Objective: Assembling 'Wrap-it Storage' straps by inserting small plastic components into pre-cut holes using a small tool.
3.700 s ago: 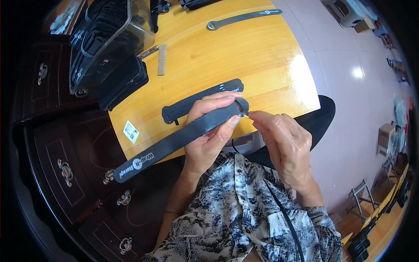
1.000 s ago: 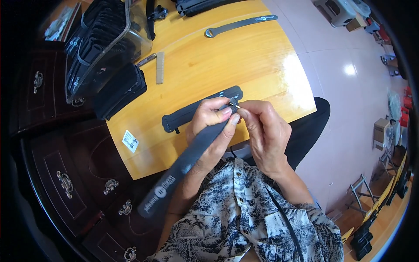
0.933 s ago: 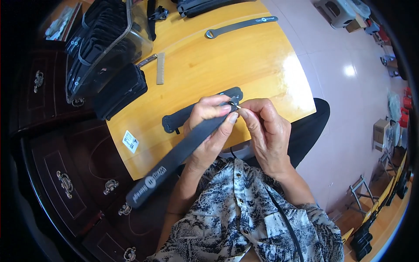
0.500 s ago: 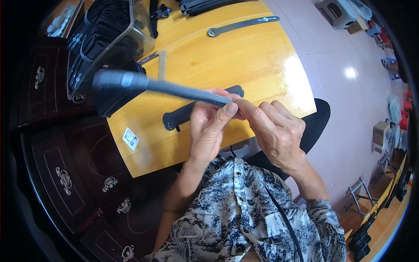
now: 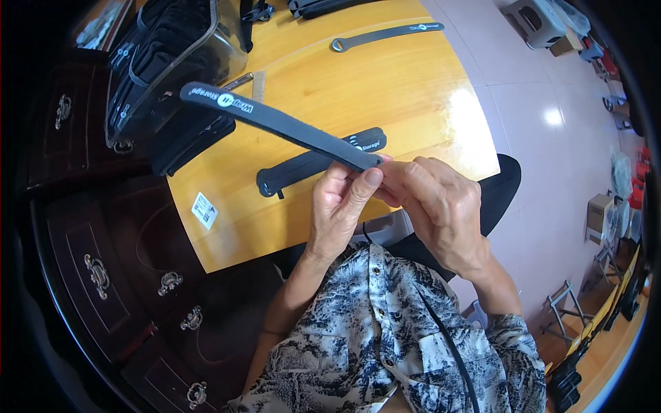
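A: What's in the hands?

B: Long dark grey fabric strap with white print (image 5: 275, 126), flat, held out over the yellow-orange wooden table (image 5: 413, 89). Left hand (image 5: 341, 206) pinches its near end between thumb and fingers; right hand (image 5: 441, 206) is curled round the same end, fingertips meeting the left's. Both are closed on it.

A: How does it handle?

B: Looks light. It juts out up-left from one end with barely any sag, so fairly stiff for fabric, probably still bendable. Matte, not slippery. Nothing fragile.

A: Best hold?

B: The near end for fine work, I'd say; mid-length would steady the far tip.

A: Around it?

B: A second dark strap (image 5: 320, 162) lies flat on the table under it, a third grey strap (image 5: 385, 34) at the far edge, and a clear plastic box of black straps (image 5: 172, 48) far left.
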Demonstrator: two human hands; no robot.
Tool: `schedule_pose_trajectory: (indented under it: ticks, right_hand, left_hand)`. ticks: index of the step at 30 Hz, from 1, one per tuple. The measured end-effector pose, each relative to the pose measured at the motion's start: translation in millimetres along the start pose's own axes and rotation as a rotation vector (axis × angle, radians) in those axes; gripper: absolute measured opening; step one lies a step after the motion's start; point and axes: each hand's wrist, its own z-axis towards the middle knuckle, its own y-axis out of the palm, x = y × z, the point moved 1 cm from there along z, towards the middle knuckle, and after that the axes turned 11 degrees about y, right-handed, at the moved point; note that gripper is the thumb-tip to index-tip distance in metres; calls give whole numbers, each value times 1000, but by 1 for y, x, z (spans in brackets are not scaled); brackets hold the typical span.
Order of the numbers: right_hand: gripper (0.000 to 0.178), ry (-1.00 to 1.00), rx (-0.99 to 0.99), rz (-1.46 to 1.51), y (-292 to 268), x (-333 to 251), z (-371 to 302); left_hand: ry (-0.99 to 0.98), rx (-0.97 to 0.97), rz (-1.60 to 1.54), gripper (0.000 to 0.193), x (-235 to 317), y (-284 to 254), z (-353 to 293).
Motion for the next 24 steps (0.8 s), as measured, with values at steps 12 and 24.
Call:
schedule_pose_trajectory:
  ticks: [12, 24]
  right_hand:
    - [14, 78, -174, 210, 3, -8, 11]
    - [12, 112, -275, 230, 8, -9, 14]
  left_hand:
    - [153, -205, 256, 34, 9, -15, 1]
    - [98, -304, 229, 31, 12, -32, -2]
